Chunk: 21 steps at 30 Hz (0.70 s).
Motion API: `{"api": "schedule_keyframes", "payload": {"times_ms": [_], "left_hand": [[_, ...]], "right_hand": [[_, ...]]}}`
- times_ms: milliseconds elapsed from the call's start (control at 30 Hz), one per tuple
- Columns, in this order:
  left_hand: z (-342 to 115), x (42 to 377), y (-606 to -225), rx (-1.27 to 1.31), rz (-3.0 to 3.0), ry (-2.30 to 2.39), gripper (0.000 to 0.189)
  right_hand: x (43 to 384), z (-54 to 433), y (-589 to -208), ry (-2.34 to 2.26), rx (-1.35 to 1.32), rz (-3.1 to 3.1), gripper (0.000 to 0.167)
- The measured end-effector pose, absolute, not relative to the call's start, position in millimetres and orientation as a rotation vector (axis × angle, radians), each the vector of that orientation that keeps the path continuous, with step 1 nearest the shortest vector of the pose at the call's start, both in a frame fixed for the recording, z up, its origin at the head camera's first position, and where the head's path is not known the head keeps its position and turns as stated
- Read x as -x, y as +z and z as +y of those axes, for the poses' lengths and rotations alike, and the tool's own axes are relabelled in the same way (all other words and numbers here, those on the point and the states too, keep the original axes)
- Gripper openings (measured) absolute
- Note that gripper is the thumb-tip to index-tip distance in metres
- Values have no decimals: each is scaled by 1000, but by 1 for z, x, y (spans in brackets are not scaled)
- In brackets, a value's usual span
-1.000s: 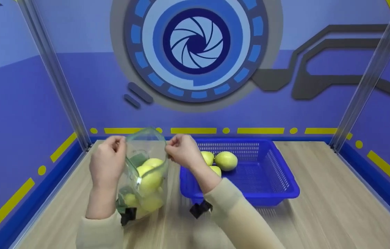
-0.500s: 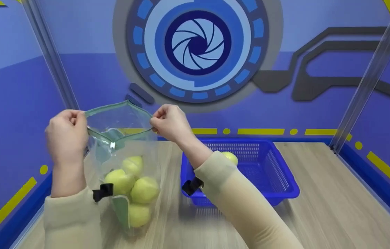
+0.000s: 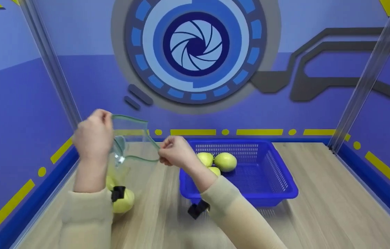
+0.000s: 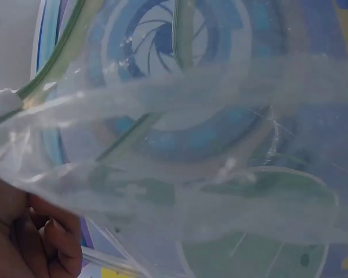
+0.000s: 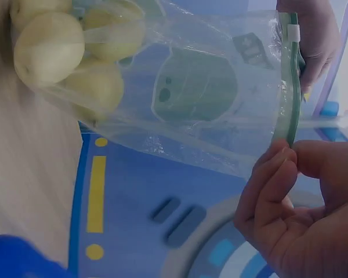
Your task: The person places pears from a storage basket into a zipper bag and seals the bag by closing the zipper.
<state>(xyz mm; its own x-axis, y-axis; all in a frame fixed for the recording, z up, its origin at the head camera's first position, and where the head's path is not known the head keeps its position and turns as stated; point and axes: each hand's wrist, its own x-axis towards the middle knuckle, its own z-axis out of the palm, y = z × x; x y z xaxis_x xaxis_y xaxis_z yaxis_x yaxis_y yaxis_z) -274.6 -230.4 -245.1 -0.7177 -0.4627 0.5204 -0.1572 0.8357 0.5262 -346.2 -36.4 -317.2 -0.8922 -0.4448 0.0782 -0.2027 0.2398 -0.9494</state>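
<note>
A clear plastic zip bag (image 3: 143, 152) with a green-edged mouth spreads between the two hands, its mouth gaping. My left hand (image 3: 92, 138) pinches the left side of the rim. On the other side, my right hand (image 3: 175, 152) grips the rim between thumb and fingers. Several yellow-green round fruits (image 5: 49, 49) lie in the bottom of the bag; the left forearm partly hides them in the head view. A white zip slider (image 3: 120, 159) sits on the rim. In the left wrist view, the bag's film covers most of the picture.
Right of the bag stands a blue perforated basket (image 3: 243, 200) with yellow-green fruits (image 3: 225, 162) in its left part, partly behind the right forearm. Both are on a wooden tabletop (image 3: 319, 207). A patterned blue wall (image 3: 195, 117) closes off the back.
Both hands rose with the bag and spread its mouth, then came down again. The fruit-filled bottom has swung left behind the left forearm. The basket stays put.
</note>
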Motion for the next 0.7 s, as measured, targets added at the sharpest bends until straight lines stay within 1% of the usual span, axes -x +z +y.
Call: {"api": "schedule_keyframes", "payload": {"times_ms": [200, 300, 467, 700], "left_hand": [[-186, 283, -264, -287, -2548, -499, 33], [-168, 286, -276, -204, -2545, -466, 29], [-152, 283, -302, -114, -2418, -538, 23], [-136, 273, -332, -73, -2290, -718, 19]], "right_hand": [[352, -5, -360, -1746, 509, 2279, 9], [355, 10, -376, -1760, 488, 2271, 11], [355, 32, -388, -1625, 504, 2332, 15], [351, 47, -393, -1457, 507, 2400, 21]]}}
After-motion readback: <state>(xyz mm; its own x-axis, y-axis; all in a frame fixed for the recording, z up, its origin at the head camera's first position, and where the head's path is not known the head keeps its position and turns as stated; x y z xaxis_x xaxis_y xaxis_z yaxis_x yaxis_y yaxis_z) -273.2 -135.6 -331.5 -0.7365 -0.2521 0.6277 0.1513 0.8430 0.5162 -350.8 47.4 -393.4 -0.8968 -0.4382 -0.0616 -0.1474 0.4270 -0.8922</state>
